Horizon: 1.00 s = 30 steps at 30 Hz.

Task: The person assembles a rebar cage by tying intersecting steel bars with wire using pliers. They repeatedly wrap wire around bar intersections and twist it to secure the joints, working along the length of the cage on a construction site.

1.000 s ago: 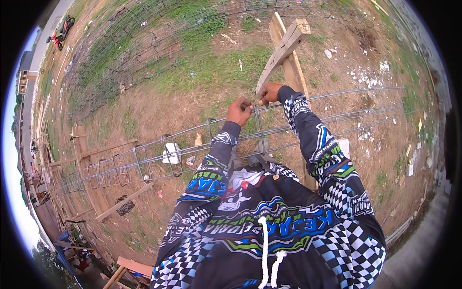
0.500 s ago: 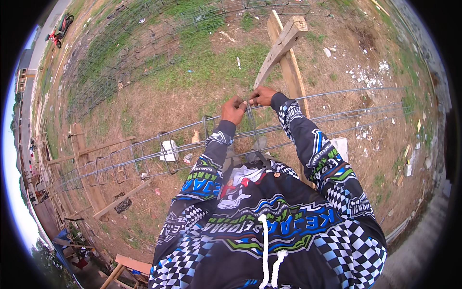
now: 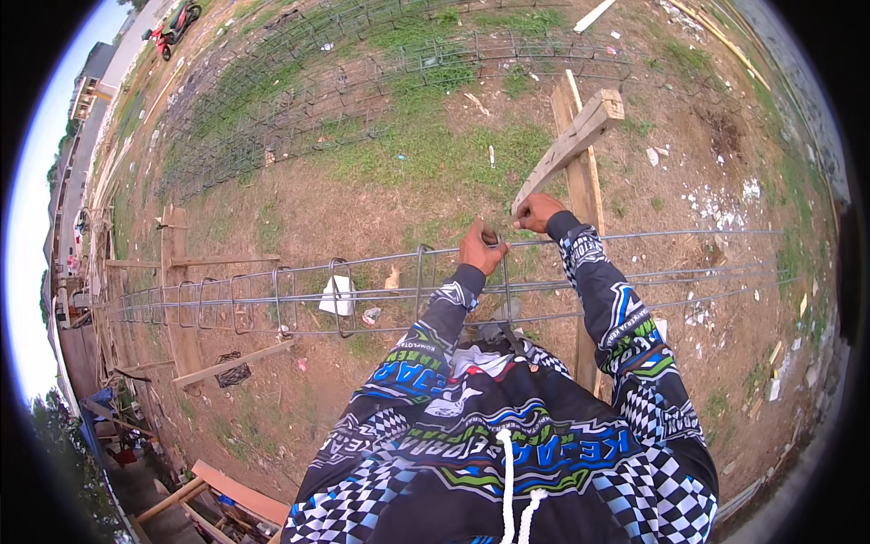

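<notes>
Left hand (image 3: 480, 249): fingers pinching stirrup (image 3: 501, 272) top at upper rebar (image 3: 652, 238).
Right hand (image 3: 536, 212): fingers closed on same bar, by wooden post (image 3: 580, 181).
Risk: stirrup likely slips sideways if grip loosens; cage (image 3: 272, 295) may sag.

What is pinched between the fingers of the left hand (image 3: 478, 249) at the top rebar (image 3: 652, 238) is too small to be made out. The right hand's (image 3: 536, 212) fingertips are hidden behind the wooden brace (image 3: 569, 145), and the rebar cage's (image 3: 272, 299) far left end is lost in blur near the rim.

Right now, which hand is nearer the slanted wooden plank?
Right. The right hand sits just under the slanted wooden plank's lower end, while the left hand is farther down-left on the rebar cage.
</notes>
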Available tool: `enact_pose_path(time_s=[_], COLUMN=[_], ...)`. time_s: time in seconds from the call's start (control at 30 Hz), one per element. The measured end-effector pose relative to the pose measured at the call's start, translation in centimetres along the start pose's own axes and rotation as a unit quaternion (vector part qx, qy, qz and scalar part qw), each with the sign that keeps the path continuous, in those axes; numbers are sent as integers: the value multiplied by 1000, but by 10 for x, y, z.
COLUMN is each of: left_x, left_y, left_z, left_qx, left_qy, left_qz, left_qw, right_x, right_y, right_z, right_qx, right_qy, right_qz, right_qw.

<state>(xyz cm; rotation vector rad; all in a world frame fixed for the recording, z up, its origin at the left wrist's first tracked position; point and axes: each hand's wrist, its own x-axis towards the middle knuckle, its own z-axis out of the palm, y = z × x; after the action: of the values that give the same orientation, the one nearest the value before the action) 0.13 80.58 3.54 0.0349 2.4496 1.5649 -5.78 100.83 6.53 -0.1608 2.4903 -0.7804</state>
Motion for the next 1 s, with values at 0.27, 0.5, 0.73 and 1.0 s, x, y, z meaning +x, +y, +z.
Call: enact_pose_path(time_s=[0.27, 0.5, 0.73, 1.0], left_x=[-2, 15, 20, 11], left_y=[-1, -12, -28, -26], left_z=[-5, -9, -11, -13], left_qx=[-10, 44, 78, 104], left_qy=[-63, -126, -126, -136], left_qz=[-2, 192, 254, 234], left_qw=[998, 972, 956, 957], right_x=[21, 11, 15, 15], right_y=[26, 28, 23, 29], right_z=[50, 39, 35, 32], right_qx=[64, 94, 89, 72], right_qy=[-201, -196, -223, -257], right_qz=[88, 45, 91, 122], right_qw=[974, 975, 966, 956])
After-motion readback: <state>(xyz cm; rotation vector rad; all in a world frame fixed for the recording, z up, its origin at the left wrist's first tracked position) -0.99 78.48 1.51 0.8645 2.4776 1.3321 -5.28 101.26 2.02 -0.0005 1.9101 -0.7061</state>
